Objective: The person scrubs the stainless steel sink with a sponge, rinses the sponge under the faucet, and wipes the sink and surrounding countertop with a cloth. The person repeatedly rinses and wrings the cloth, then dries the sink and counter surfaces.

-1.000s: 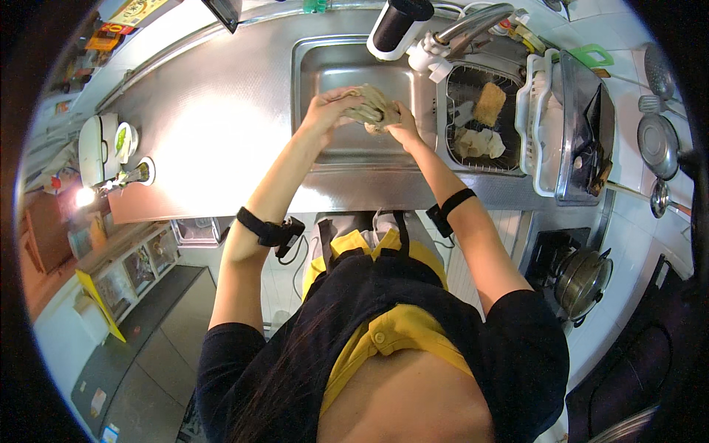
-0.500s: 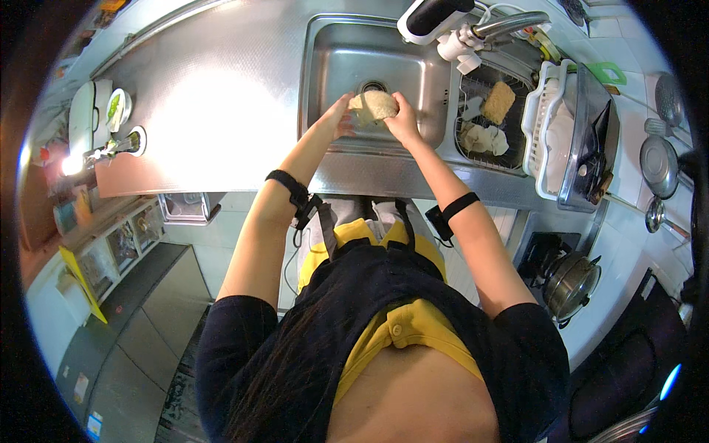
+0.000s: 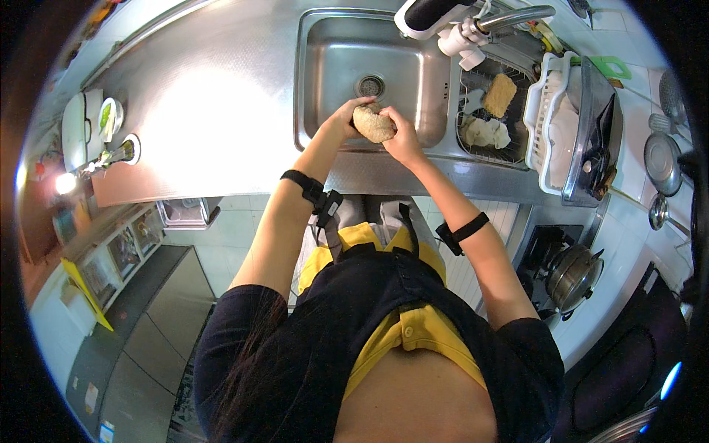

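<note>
Between my two hands is a tan, rough-textured sponge (image 3: 374, 123), squeezed into a rounded lump over the near part of the steel sink (image 3: 340, 66). My left hand (image 3: 344, 118) closes on its left side, with the fingers partly behind it. From the right, my right hand (image 3: 402, 139) grips it, thumb and fingers bent against its surface. The round drain (image 3: 371, 86) shows just beyond the sponge.
Right of the sink, a wire rack (image 3: 517, 136) holds a yellow-brown sponge (image 3: 500, 96) and a whitish crumpled cloth (image 3: 485, 133). The faucet (image 3: 509, 20) reaches over the back right. A white dish rack (image 3: 546, 118) stands farther right, and a pot (image 3: 574, 278) sits on the stove.
My hands have drawn the sponge nearer to me, uncovering the drain. It was spread in a wider dome and is now bunched smaller, with my hands closer together.
</note>
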`<act>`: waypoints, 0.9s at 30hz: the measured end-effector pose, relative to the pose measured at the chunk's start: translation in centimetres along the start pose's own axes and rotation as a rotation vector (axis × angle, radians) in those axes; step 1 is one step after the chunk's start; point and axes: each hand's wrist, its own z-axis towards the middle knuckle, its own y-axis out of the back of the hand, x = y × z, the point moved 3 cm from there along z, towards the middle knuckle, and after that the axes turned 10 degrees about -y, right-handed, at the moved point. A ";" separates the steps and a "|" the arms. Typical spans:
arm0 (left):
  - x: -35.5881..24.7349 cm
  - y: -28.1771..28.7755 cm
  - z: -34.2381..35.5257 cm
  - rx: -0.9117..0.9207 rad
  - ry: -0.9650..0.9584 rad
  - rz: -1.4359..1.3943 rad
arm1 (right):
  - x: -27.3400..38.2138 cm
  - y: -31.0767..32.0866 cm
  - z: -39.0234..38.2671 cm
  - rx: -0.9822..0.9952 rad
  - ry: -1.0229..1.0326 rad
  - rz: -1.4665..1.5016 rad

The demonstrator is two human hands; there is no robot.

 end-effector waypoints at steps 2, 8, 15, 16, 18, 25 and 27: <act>0.7 0.4 1.4 -0.001 -0.046 -0.085 | -0.4 0.4 0.3 -0.019 -0.115 0.010; 1.7 3.1 5.1 -0.151 -0.101 -0.400 | 1.4 1.4 -0.2 -0.081 0.331 -0.519; 1.8 2.0 4.4 -0.550 -0.218 -0.174 | -1.8 0.7 1.7 0.001 0.014 -0.837; 1.8 2.4 4.2 -0.682 -0.246 -0.120 | -2.7 0.5 2.1 0.038 -0.084 -0.827; 1.1 2.8 5.1 -0.586 -0.249 -0.113 | -4.0 0.2 3.1 0.058 -0.103 -0.771; 1.1 6.3 9.2 -0.622 -0.304 -0.082 | -6.5 -0.6 6.1 0.189 -0.331 -0.616; 1.3 6.5 9.4 -0.672 -0.299 -0.154 | -6.6 -1.2 6.6 0.240 -0.425 -0.551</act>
